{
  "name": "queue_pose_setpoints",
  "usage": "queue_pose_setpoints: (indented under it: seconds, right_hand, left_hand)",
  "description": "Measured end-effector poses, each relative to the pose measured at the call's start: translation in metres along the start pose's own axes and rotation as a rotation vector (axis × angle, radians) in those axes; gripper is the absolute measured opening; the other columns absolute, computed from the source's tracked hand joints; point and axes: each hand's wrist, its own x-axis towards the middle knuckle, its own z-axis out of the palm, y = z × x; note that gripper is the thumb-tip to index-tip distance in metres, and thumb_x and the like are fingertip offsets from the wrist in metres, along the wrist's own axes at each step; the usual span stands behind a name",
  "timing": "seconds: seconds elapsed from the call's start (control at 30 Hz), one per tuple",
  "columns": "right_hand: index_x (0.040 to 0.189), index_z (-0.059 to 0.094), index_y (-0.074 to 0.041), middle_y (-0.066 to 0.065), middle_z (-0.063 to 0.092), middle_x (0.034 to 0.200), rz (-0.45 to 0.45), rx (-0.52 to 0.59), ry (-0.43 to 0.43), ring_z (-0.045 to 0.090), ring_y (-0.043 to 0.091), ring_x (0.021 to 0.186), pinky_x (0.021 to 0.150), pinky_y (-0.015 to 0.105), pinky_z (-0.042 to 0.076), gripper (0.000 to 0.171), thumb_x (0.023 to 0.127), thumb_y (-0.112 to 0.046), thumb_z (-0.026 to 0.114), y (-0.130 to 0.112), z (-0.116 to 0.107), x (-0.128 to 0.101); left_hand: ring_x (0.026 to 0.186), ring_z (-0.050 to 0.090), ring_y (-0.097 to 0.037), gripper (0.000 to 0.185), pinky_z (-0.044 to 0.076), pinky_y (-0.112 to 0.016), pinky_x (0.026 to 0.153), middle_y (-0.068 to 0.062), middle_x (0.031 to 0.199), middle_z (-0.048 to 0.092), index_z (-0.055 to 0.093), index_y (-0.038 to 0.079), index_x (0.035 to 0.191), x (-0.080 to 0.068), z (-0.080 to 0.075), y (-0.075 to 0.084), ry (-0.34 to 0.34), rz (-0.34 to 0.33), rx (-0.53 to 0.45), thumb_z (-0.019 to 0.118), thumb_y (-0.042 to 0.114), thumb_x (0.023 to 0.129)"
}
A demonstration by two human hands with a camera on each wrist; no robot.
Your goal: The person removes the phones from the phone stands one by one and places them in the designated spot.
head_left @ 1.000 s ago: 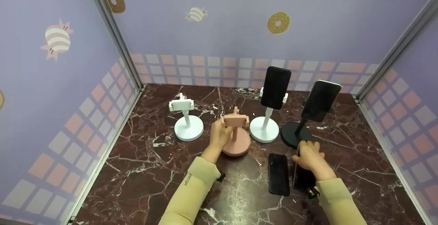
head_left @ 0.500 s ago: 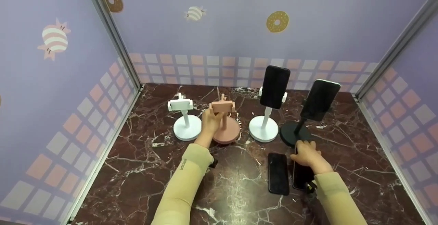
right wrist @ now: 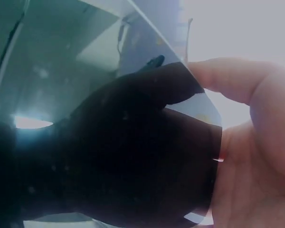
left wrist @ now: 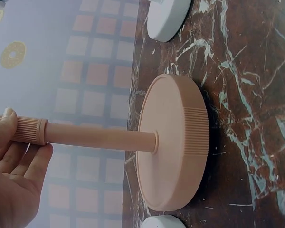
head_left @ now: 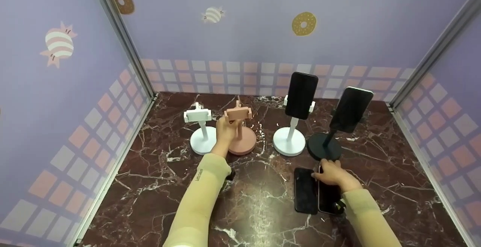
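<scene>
My left hand [head_left: 224, 133] grips a pink phone stand [head_left: 245, 140] by its stem, below the cradle. In the left wrist view, thumb and fingers close round the ribbed collar of the stem [left wrist: 99, 137], and the round base [left wrist: 173, 142] is upright at the marble table. The stand's cradle holds no phone. At the lower right, my right hand [head_left: 333, 174] holds the far end of a black smartphone [head_left: 329, 199]. Close up in the right wrist view, thumb and fingers pinch the end of this glossy phone [right wrist: 109, 161]. Just left of it lies another black smartphone [head_left: 306, 191].
A white phone stand [head_left: 203, 140] with a bare cradle is left of the pink one. To the right stand a white stand [head_left: 289, 142] and a black stand [head_left: 324, 147], each bearing a phone. Patterned panels [head_left: 248, 32] enclose the marble table [head_left: 158, 202].
My left hand has moved the pink stand left and back, beside the left white stand. My right hand has shifted slightly left with its phone, closer to the other loose phone.
</scene>
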Motion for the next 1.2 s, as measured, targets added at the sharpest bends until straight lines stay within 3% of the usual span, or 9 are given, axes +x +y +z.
queue_pose_setpoints:
  seconds: [0.23, 0.4, 0.53, 0.7, 0.87, 1.07, 1.2]
  right_hand:
    - [0.136, 0.047, 0.016, 0.041, 0.050, 0.138, 0.069, -0.001, -0.044, 0.035, 0.066, 0.132, 0.109, 0.072, 0.035, 0.062, 0.097, -0.030, 0.065, -0.003, 0.003, -0.001]
    - [0.141, 0.039, 0.019, 0.044, 0.045, 0.142, 0.076, 0.009, -0.046, 0.030, 0.068, 0.135, 0.109, 0.074, 0.034, 0.071, 0.097, -0.029, 0.065, -0.005, 0.003, -0.002]
    - [0.137, 0.039, 0.021, 0.048, 0.043, 0.138, 0.058, 0.023, -0.029, 0.030, 0.069, 0.132, 0.110, 0.073, 0.033, 0.067, 0.096, -0.025, 0.066, -0.006, 0.005, -0.004]
    - [0.125, 0.048, 0.015, 0.044, 0.045, 0.128, 0.050, 0.028, 0.005, 0.033, 0.064, 0.124, 0.105, 0.071, 0.035, 0.051, 0.094, -0.022, 0.066, -0.006, 0.008, -0.005]
    - [0.125, 0.048, 0.014, 0.044, 0.041, 0.129, 0.049, 0.035, 0.026, 0.031, 0.063, 0.124, 0.103, 0.073, 0.035, 0.051, 0.093, -0.021, 0.067, -0.007, 0.010, -0.005]
    - [0.118, 0.049, 0.013, 0.041, 0.043, 0.122, 0.031, 0.046, 0.040, 0.032, 0.059, 0.117, 0.102, 0.071, 0.034, 0.045, 0.092, -0.019, 0.068, -0.006, 0.012, -0.006]
    - [0.115, 0.049, 0.011, 0.040, 0.043, 0.120, 0.020, 0.051, 0.049, 0.032, 0.059, 0.116, 0.102, 0.071, 0.033, 0.042, 0.092, -0.018, 0.068, -0.006, 0.013, -0.007]
  left_hand:
    - [0.095, 0.072, -0.044, 0.032, 0.058, -0.053, 0.088, -0.026, 0.096, 0.076, 0.072, -0.007, 0.104, 0.002, 0.002, -0.004, 0.015, 0.007, 0.016, 0.081, 0.016, 0.084]
    - [0.094, 0.072, -0.046, 0.031, 0.057, -0.054, 0.087, -0.026, 0.095, 0.076, 0.072, -0.007, 0.102, 0.005, 0.002, -0.006, 0.011, -0.003, 0.038, 0.081, 0.016, 0.083]
    - [0.095, 0.072, -0.045, 0.033, 0.057, -0.053, 0.088, -0.026, 0.096, 0.076, 0.071, -0.007, 0.104, 0.006, 0.002, -0.005, -0.007, -0.010, 0.033, 0.081, 0.017, 0.083]
    - [0.095, 0.072, -0.045, 0.039, 0.057, -0.053, 0.088, -0.026, 0.097, 0.076, 0.070, -0.009, 0.108, 0.005, 0.001, -0.006, -0.026, 0.009, 0.048, 0.081, 0.019, 0.084]
    - [0.093, 0.071, -0.048, 0.043, 0.056, -0.055, 0.087, -0.028, 0.095, 0.075, 0.065, -0.012, 0.113, 0.004, -0.001, -0.008, -0.022, 0.043, 0.097, 0.079, 0.016, 0.084]
    - [0.094, 0.072, -0.045, 0.036, 0.058, -0.053, 0.087, -0.027, 0.095, 0.076, 0.069, -0.010, 0.108, 0.003, -0.003, -0.009, -0.034, 0.016, 0.057, 0.080, 0.015, 0.084]
    - [0.093, 0.072, -0.046, 0.040, 0.057, -0.054, 0.086, -0.027, 0.094, 0.076, 0.067, -0.011, 0.111, 0.003, -0.002, -0.009, -0.026, 0.043, 0.052, 0.079, 0.015, 0.083]
